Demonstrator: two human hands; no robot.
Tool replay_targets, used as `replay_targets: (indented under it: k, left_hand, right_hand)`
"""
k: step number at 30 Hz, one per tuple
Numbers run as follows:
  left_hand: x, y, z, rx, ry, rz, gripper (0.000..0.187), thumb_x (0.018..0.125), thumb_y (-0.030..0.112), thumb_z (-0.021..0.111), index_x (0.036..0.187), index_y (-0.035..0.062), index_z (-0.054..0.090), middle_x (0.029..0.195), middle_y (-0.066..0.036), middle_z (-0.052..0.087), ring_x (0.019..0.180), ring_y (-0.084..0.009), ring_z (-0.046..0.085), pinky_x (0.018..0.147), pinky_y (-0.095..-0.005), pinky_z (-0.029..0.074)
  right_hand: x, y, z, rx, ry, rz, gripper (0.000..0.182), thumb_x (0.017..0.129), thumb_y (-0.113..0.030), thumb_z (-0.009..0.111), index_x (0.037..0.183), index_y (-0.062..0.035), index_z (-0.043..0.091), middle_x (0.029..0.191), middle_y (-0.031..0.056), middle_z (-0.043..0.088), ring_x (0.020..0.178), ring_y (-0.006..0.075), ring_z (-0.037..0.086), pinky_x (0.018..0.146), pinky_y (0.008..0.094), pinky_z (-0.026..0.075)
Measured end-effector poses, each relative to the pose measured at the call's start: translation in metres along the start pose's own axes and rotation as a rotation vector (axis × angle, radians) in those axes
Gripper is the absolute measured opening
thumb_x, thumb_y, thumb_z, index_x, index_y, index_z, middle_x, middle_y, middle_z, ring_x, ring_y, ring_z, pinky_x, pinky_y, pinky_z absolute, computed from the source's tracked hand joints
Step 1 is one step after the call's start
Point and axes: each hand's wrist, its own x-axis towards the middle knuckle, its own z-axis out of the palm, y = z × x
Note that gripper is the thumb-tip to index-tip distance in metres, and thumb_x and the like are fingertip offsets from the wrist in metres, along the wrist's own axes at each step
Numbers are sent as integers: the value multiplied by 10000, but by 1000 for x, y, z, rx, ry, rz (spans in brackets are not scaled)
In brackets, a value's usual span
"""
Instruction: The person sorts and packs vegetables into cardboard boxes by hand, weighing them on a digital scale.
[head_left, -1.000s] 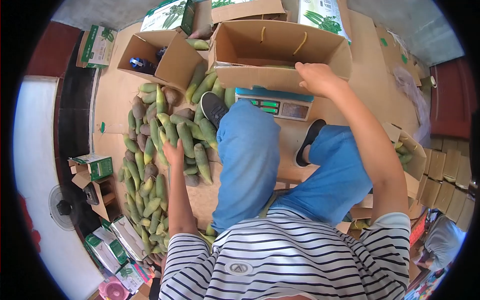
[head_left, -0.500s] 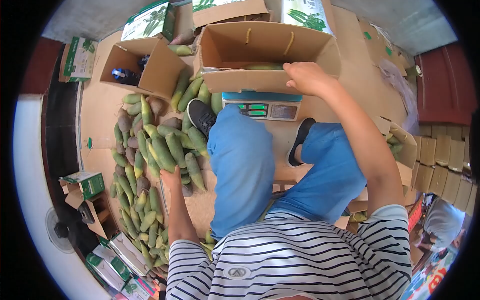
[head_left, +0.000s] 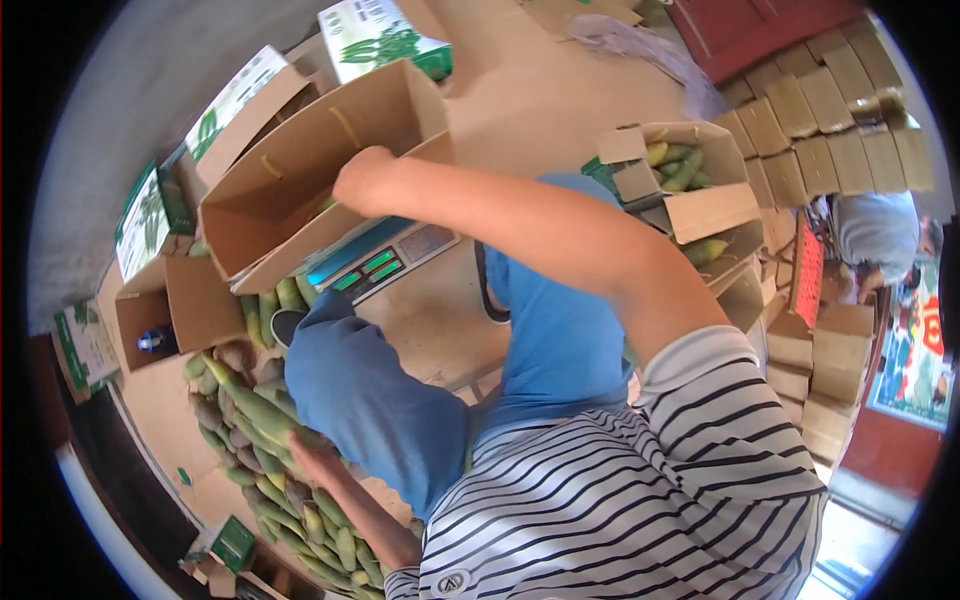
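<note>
My left hand (head_left: 308, 456) is closed around the lower end of a large green radish (head_left: 262, 412), over a heap of green radishes (head_left: 345, 548). Its fingertips are partly hidden. My right hand (head_left: 365, 182) is closed at the near rim of an open cardboard box (head_left: 238, 235) with yellow cord handles; the fingers are largely out of sight. A bit of green shows inside the box below this hand. Under the box is a digital scale (head_left: 405, 255) with lit green displays. More radishes (head_left: 290, 295) lie between the scale and a smaller box.
The smaller open box (head_left: 205, 315) holds a blue-capped bottle (head_left: 155, 340). Printed cartons (head_left: 380, 40) stand behind. At right, an open carton (head_left: 710, 215) contains green radishes. Stacked brown boxes (head_left: 830, 95) rise beyond it, and another person (head_left: 875, 235) is at the far right.
My view has swung to the right, so the box and scale appear tilted and further left. The radish at my left hand now lies apart from the heap's top. My right hand stays at the box rim.
</note>
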Motion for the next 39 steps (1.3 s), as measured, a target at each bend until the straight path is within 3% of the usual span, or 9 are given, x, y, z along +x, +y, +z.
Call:
replay_targets:
  k: [4, 9, 16, 19, 22, 25, 27, 32, 39]
  left_hand:
    - [-39, 95, 84, 314, -98, 428, 371, 938, 333, 528, 1118, 9, 527, 910, -80, 584, 816, -164, 545, 724, -306, 444]
    - [-39, 182, 166, 624, -388, 779, 455, 920, 197, 582, 1293, -27, 449, 1159, -119, 551, 1010, -183, 544, 856, -294, 450]
    - [-21, 211, 303, 981, -816, 1080, 472, 907, 148, 594, 1323, -6, 434, 1272, -138, 494, 1169, -195, 458, 994, -312, 346]
    - [-2, 192, 305, 778, -796, 932, 481, 892, 139, 610, 1329, 35, 442, 1278, -103, 494, 1216, -237, 439, 1019, -352, 333]
    - [63, 169, 254, 594, -650, 913, 444, 940, 164, 553, 1311, -44, 426, 1331, -149, 464, 1173, -230, 491, 976, -347, 411]
    - [84, 142, 181, 673, -279, 952, 408, 935, 225, 570, 1224, -56, 505, 1213, -155, 566, 1087, -216, 559, 924, -327, 449]
    - [112, 110, 116, 1067, -26, 743, 418, 920, 246, 589, 1199, -57, 515, 1201, -170, 571, 1058, -236, 575, 901, -341, 458]
    - [103, -12, 1, 1057, -180, 160, 433, 877, 253, 644, 1156, -61, 541, 1158, -180, 593, 1016, -251, 587, 880, -354, 464]
    - [80, -47, 14, 966, -145, 82, 435, 869, 250, 653, 1150, -63, 545, 1153, -181, 596, 1007, -252, 588, 879, -356, 464]
  right_hand:
    - [0, -3, 2, 6, -29, 11, 212, 782, -107, 590, 947, -92, 721, 978, 93, 695, 931, 250, 663, 707, 397, 544]
    - [11, -3, 13, 7, -56, 18, 232, 761, -125, 627, 972, -103, 721, 1008, 90, 691, 934, 261, 663, 703, 408, 544]
    - [17, -5, 10, 21, -159, 66, 287, 728, -148, 683, 1012, -120, 718, 1031, 68, 689, 930, 263, 663, 696, 454, 542]
    - [13, -8, 3, 38, -136, 94, 275, 731, -167, 697, 1004, -142, 721, 1031, 60, 690, 921, 257, 663, 696, 468, 539]
    - [17, -6, -1, 69, -213, 100, 296, 743, -174, 696, 1039, -169, 706, 1051, 38, 682, 933, 260, 652, 692, 476, 539]
    - [22, -7, 4, 9, -230, 65, 315, 756, -197, 678, 1070, -178, 692, 1070, 40, 671, 950, 269, 642, 704, 483, 537]
    - [26, -8, 9, 32, -183, 42, 315, 759, -213, 674, 1073, -182, 691, 1062, 40, 672, 948, 276, 640, 720, 483, 532]
    - [27, -9, 10, -12, -216, 63, 312, 761, -204, 673, 1071, -179, 692, 1063, 38, 673, 947, 273, 643, 726, 473, 533]
    - [17, -11, 1, -24, -220, 62, 314, 749, -189, 685, 1063, -168, 696, 1044, 29, 681, 933, 256, 653, 711, 460, 540]
